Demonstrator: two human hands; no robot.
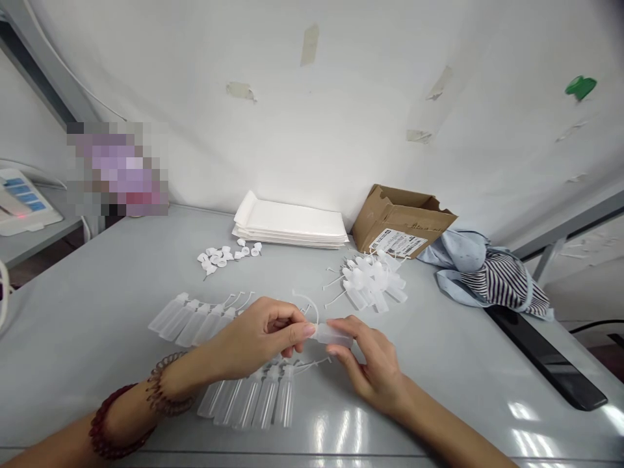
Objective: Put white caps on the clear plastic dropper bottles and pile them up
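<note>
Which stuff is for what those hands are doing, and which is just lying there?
Seems part of the job:
small bottle between left hand and right hand
front bottle row
back bottle row
bottle pile
white caps, probably

Probably just lying about:
white envelopes
cardboard box
striped cloth
long black object

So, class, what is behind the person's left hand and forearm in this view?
Parts of two rows of translucent bottles on the grey table show past the left hand and forearm. Some bottle parts are covered, so the full count cannot be told.
</note>
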